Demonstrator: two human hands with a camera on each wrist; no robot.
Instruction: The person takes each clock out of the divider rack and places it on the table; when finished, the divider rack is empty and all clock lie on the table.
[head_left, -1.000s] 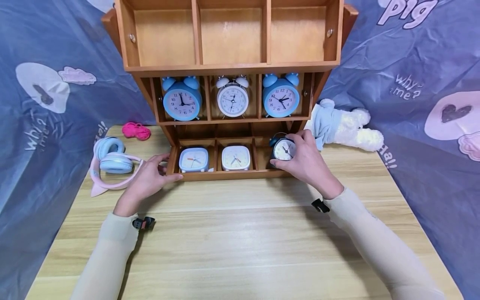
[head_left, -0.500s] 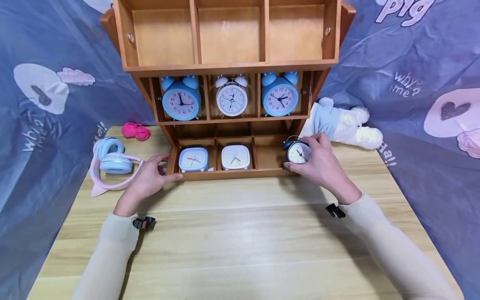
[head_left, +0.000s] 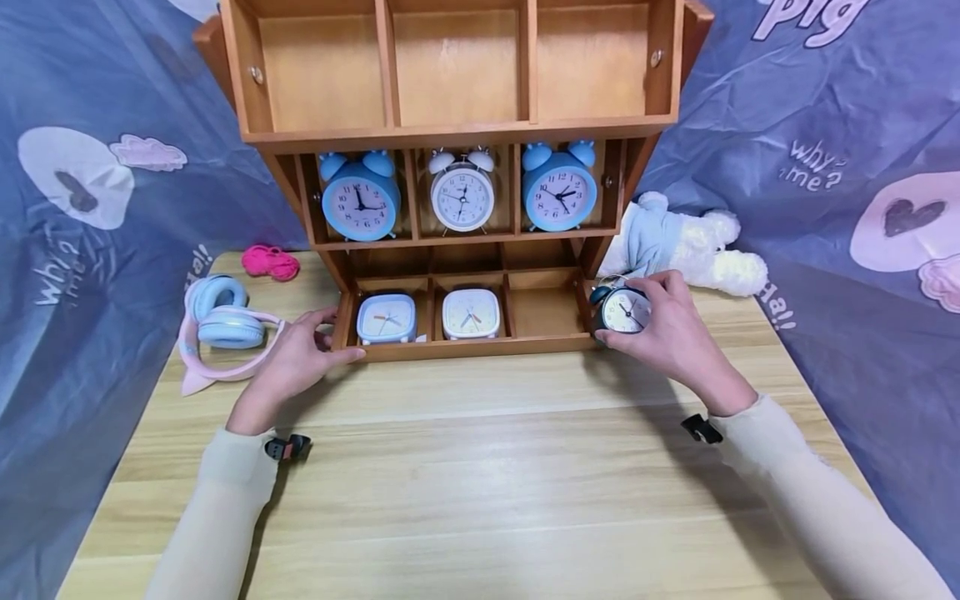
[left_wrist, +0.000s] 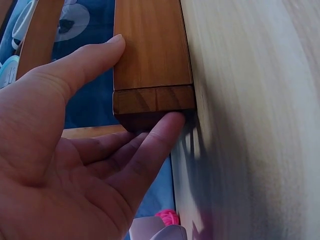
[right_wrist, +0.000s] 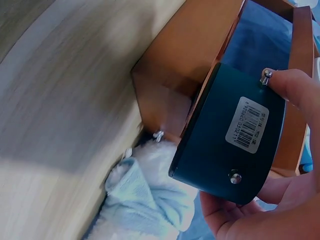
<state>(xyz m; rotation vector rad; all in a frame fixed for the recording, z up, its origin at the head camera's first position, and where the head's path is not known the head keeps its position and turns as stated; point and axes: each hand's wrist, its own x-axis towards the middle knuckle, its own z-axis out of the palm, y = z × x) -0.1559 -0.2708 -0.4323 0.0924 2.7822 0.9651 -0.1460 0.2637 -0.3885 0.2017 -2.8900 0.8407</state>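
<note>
My right hand (head_left: 678,337) holds a dark teal alarm clock (head_left: 626,310) with a white dial, just past the right end of the wooden shelf (head_left: 472,348). In the right wrist view the underside of the clock (right_wrist: 215,145) shows a barcode label and small metal feet, with thumb and fingers on opposite sides. At the shelf's lower left corner, my left hand (head_left: 300,358) grips the wood; in the left wrist view the thumb lies on one face and fingers touch the end. A blue clock (head_left: 387,318) and a white clock (head_left: 471,313) stand in the bottom tier.
Two blue twin-bell clocks (head_left: 361,208) and a white one (head_left: 462,198) fill the middle tier. Pink and blue headphones (head_left: 232,325) and pink yarn (head_left: 271,262) lie left; a white plush toy (head_left: 690,250) lies behind right. The top tier (head_left: 459,67) overhangs.
My right hand has carried the dark teal clock rightward, out of the bottom tier's right compartment and past the shelf's side. The left hand has stayed at the corner.
</note>
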